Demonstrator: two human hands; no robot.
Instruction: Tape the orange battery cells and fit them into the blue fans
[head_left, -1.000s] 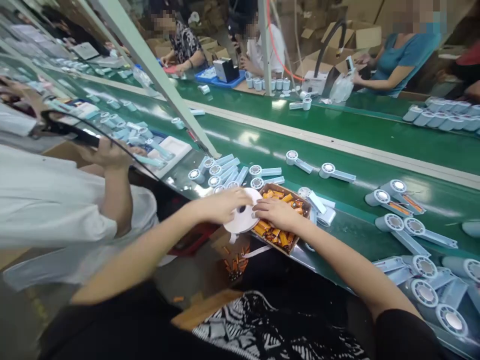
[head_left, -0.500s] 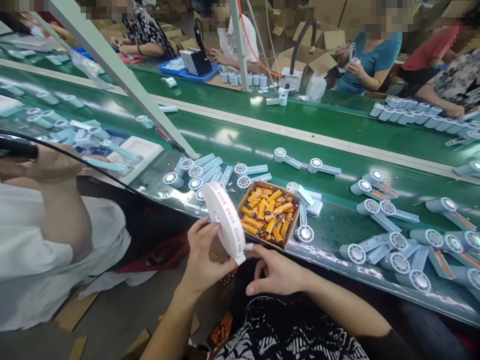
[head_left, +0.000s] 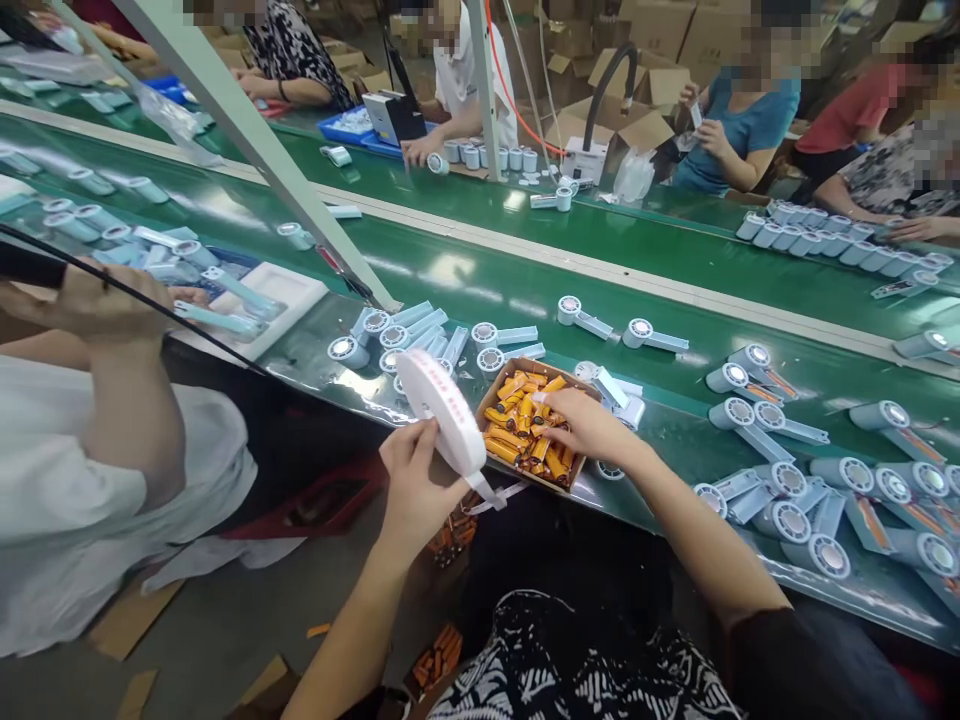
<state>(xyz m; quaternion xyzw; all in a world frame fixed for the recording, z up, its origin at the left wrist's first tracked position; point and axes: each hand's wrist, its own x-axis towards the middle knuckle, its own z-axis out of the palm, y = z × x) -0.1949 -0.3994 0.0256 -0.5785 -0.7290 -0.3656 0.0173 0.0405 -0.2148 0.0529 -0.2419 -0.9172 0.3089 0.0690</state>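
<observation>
Left hand [head_left: 414,482] holds the tape roll [head_left: 445,408], likely light; best gripped by its rim. Right hand's [head_left: 592,425] hold among orange cells [head_left: 507,418] is unclear.

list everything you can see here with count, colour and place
tape roll: one, white with reddish print, in the left hand
small box: one, brown, near edge of the bench
wrapped cylinders: many, orange, in that box; more on the floor
round-headed units with handles: dozens, light blue, along both sides
work surface: one long run, green, pale strip along it
foam tray: one, white, left
posts: at least two, pale grey-green, left and centre
cartons: several, brown, background
other people: several, mixed clothing, left and far side
left hand: one, bare, gripping the roll
right hand: one, bare, over the cylinders, grip unclear
</observation>
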